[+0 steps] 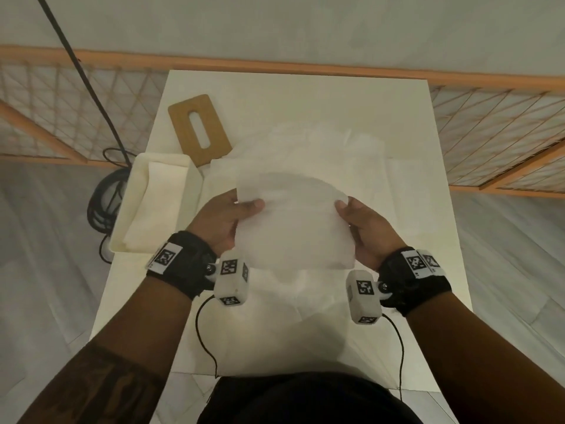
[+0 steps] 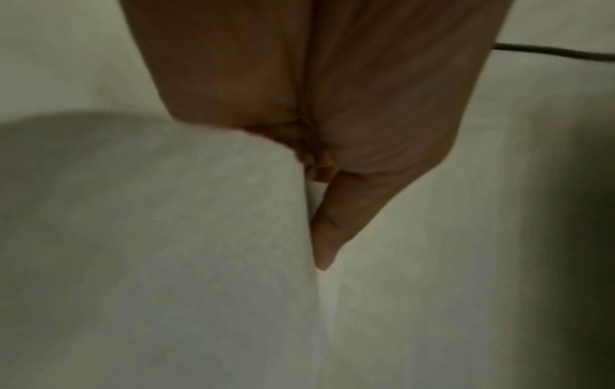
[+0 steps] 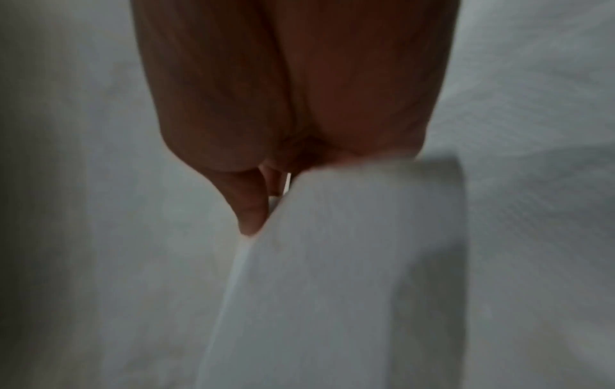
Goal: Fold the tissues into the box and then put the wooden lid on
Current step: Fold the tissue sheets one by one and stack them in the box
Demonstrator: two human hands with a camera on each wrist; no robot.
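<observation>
One white rectangular desk (image 1: 397, 123) carries one open cream rectangular box (image 1: 134, 209) at its left edge, one flat brown wooden lid with a long slot (image 1: 200, 133) lying just beyond the box, and a loose heap of crumpled white tissues (image 1: 321, 148) spread over the middle; the sheets in the heap cannot be counted. The box already has pale folded tissue (image 1: 162, 203) lying inside it.

One thin white tissue sheet (image 1: 290, 218) is held up above the desk between two hands. The left hand (image 1: 221, 221) pinches the sheet's left edge, thumb on the near face and fingers curled behind it; in the left wrist view the left hand (image 2: 332, 131) closes on the sheet's edge (image 2: 166, 237). The right hand (image 1: 365, 231) pinches the right edge the same way, and the right wrist view shows the right hand (image 3: 283, 118) with a fingertip against the sheet (image 3: 349, 263). Each wrist wears one black strap with marker blocks.
</observation>
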